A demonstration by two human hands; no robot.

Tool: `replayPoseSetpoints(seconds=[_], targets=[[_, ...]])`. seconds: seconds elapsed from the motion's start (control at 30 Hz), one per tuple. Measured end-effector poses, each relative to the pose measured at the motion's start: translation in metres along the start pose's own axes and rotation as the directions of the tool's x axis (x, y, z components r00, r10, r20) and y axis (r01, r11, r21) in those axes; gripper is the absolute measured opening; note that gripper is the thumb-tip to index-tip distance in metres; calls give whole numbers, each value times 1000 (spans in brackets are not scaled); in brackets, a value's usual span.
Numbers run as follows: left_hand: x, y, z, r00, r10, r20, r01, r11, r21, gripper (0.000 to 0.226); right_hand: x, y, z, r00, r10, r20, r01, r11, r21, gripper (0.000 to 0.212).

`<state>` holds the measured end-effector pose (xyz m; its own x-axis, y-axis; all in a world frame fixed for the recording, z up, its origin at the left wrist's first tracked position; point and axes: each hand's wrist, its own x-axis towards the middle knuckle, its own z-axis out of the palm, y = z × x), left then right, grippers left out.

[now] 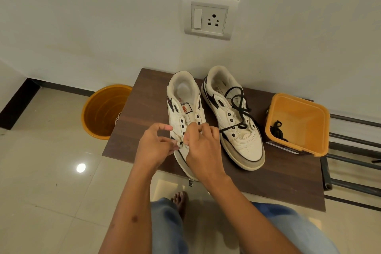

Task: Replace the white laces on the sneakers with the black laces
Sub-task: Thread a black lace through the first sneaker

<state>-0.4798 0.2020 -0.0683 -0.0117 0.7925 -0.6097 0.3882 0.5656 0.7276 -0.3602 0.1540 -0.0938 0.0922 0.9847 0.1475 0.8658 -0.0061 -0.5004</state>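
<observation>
Two white sneakers stand on a dark wooden table [144, 97]. The left sneaker [184, 101] has bare eyelets. My left hand [153, 146] pinches its lower left eyelet flap. My right hand [203, 146] is shut on the tip of a black lace [181, 142] at that eyelet. The lace runs from there behind my right hand. The right sneaker [245, 142] carries a black lace [239, 107], loosely threaded and untied. Another black lace [277, 130] lies in an orange square container [299, 146] at the table's right end.
An orange bucket [103, 109] stands on the tiled floor left of the table; something white shows inside at its right edge. A wall socket [209, 19] is above the shoes. A dark metal rack [354, 150] is to the right. My bare foot [180, 202] is under the table's front edge.
</observation>
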Motion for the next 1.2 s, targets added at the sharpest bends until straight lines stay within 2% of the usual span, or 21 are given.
replayPoseSetpoints(seconds=[0.23, 0.37, 0.5, 0.67, 0.8, 0.87, 0.93, 1.03, 1.13, 1.2], targets=[[-1, 2, 0, 1000, 0, 13, 0, 1000, -20, 47, 0, 2, 1, 1000, -9, -9, 9, 1000, -26, 33], [0, 1, 0, 1000, -3, 15, 2, 999, 32, 54, -1, 2, 0, 999, -26, -19, 25, 999, -35, 32], [0, 1, 1, 1000, 4, -20, -3, 999, 43, 53, -4, -1, 0, 998, -59, -14, 58, 997, -55, 37], [-3, 3, -2, 999, -13, 46, 15, 999, -40, 41, -6, 3, 4, 996, -19, -87, 16, 999, -34, 23], [-3, 1, 1, 998, 55, 26, -58, 990, 125, 42, -8, 5, 10, 985, -57, -160, 53, 998, -29, 12], [-3, 1, 4, 995, 85, 48, -92, 984, 152, 35, -8, 9, 8, 986, -70, -150, 66, 997, -30, 20], [-4, 0, 6, 992, 111, 65, -121, 977, 175, 28, -13, 12, 2, 982, -129, -139, 119, 990, -79, 12], [-1, -3, 7, 987, 135, 89, -151, 967, 208, 28, -42, 10, 1, 986, -164, -37, 156, 975, -161, 32], [2, -6, 9, 980, 158, 123, -185, 948, 260, 32, -81, 24, 21, 989, -92, 116, 118, 962, -245, 56], [2, -6, 6, 976, 195, 100, -217, 930, 296, 36, -95, 36, 30, 971, -81, 224, 146, 946, -288, 70]])
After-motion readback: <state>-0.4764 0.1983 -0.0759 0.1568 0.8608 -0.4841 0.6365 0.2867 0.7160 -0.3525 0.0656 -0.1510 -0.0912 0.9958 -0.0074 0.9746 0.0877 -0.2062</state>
